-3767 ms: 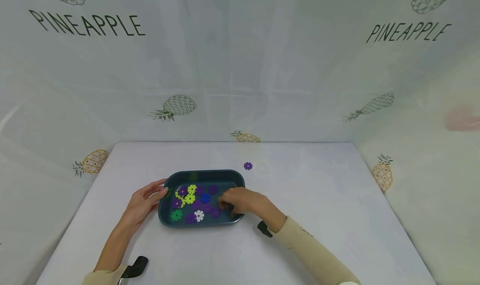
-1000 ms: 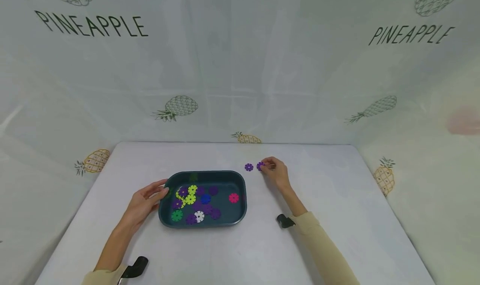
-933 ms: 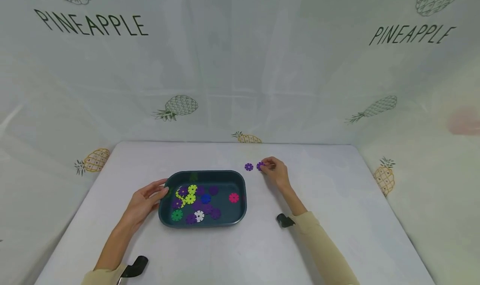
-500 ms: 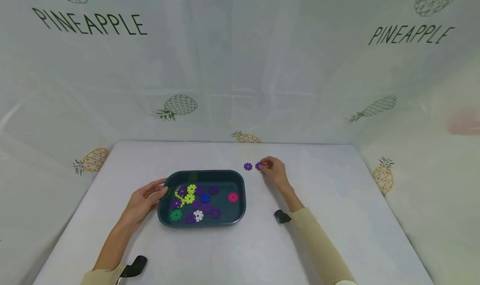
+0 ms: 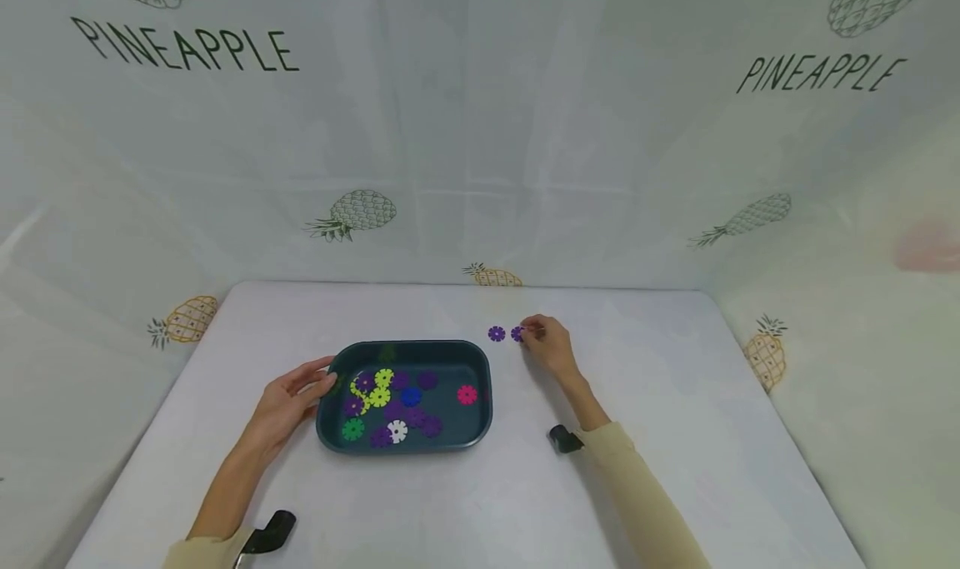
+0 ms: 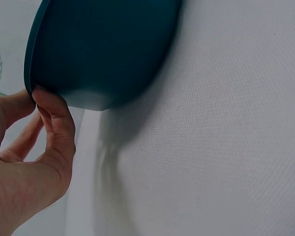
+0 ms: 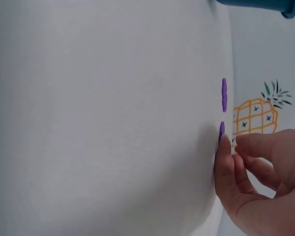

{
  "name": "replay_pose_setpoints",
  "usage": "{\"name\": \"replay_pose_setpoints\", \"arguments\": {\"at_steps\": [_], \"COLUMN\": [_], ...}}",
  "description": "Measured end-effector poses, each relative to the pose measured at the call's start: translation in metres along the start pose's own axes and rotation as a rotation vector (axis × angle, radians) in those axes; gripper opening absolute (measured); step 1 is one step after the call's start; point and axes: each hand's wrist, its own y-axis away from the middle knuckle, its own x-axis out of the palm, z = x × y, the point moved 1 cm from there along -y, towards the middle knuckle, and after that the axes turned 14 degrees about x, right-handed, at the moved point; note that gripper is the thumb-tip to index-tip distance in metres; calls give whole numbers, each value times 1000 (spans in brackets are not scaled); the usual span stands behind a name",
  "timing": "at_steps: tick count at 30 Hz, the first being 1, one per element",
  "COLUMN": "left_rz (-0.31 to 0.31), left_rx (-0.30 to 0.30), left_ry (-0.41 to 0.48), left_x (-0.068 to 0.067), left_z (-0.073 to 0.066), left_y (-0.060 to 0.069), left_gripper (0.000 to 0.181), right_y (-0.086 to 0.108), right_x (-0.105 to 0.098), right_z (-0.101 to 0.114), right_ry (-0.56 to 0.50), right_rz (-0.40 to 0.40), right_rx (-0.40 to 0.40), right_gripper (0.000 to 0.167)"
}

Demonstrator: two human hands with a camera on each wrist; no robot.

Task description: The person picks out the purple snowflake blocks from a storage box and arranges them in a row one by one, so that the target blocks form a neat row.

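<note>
1. Fingers of the right hand [image 5: 551, 344] are drawn close, a narrow gap showing between two tips in the right wrist view; one tip touches the outer purple disc [image 5: 516, 334], but whether the disc is truly pinched I cannot tell.
2. That disc lies beyond the far right corner of the tray [image 5: 450, 355], on the table [image 5: 660, 402]; the inner purple disc [image 5: 497, 334] sits just off the same corner, with a small gap between the two.
3. The left hand [image 5: 281, 411] pinches the tray's rim at its left end, thumb on one side.
4. Inside the tray, the pink disc [image 5: 464, 391] lies alone towards the right end; the blue disc [image 5: 411, 396] is near the middle, and the yellow discs [image 5: 381, 396], green disc [image 5: 353, 429] and white disc [image 5: 397, 431] lie left of it, among more purple ones.
5. In hand, I judge, is placing the outer disc in line with the inner one.
6. Next calls for a gentle release, lifting the fingers without nudging either disc.
</note>
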Motion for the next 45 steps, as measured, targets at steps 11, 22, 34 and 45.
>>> {"name": "replay_pose_setpoints", "arguments": {"at_steps": [11, 22, 34, 45], "left_rz": [-8, -13, -25, -6], "left_rx": [-4, -13, 11, 104], "left_ry": [-7, -17, -88, -160], "left_x": [-5, -6, 0, 5], "left_z": [-1, -2, -10, -17], "left_y": [2, 3, 3, 2], "left_gripper": [70, 70, 62, 54], "right_y": [11, 32, 58, 72], "right_x": [-1, 4, 23, 48], "right_z": [20, 57, 84, 88], "right_ry": [-57, -54, -97, -53], "right_rz": [44, 48, 204, 370], "right_rx": [-95, -284, -473, -586], "right_gripper": [19, 15, 17, 23]}}
